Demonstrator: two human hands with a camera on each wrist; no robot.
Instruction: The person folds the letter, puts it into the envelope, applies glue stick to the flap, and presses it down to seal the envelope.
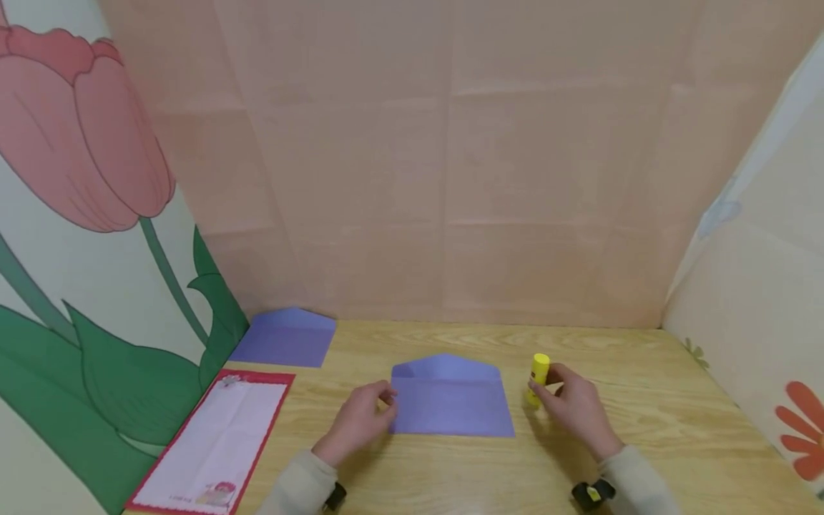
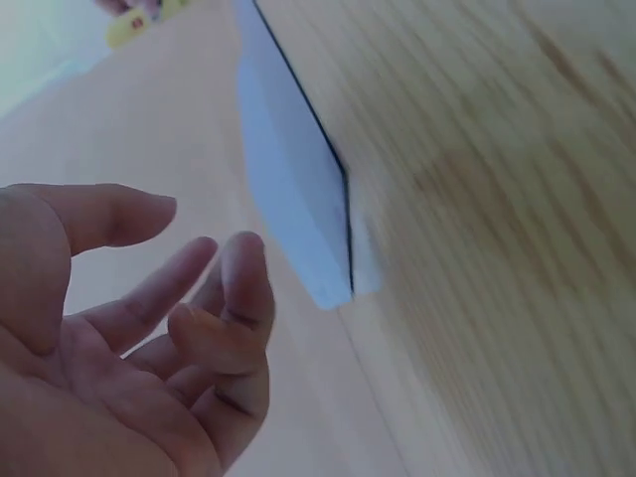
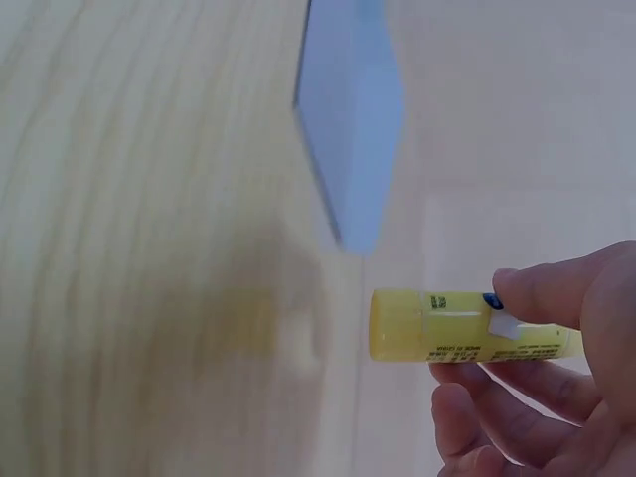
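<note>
Glue stick (image 1: 538,370) is pinched upright by the right hand (image 1: 578,408), between the middle envelope (image 1: 450,406) and the table's right edge (image 1: 711,400), maybe for steadiness. Nothing is held in the left hand (image 1: 363,419), thumb and fingers apart.

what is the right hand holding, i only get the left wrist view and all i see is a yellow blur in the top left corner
Observer: The right hand holds a yellow tube with small printed lettering, probably a glue stick.
Operator: ok, what's out there that my view misses
Observer: Besides the near envelope, a far envelope lies at the back left of the table, its flap open.
Operator: and closer to the person on that side
Observer: A red-bordered sheet lies there, to the left of the left hand.
</note>
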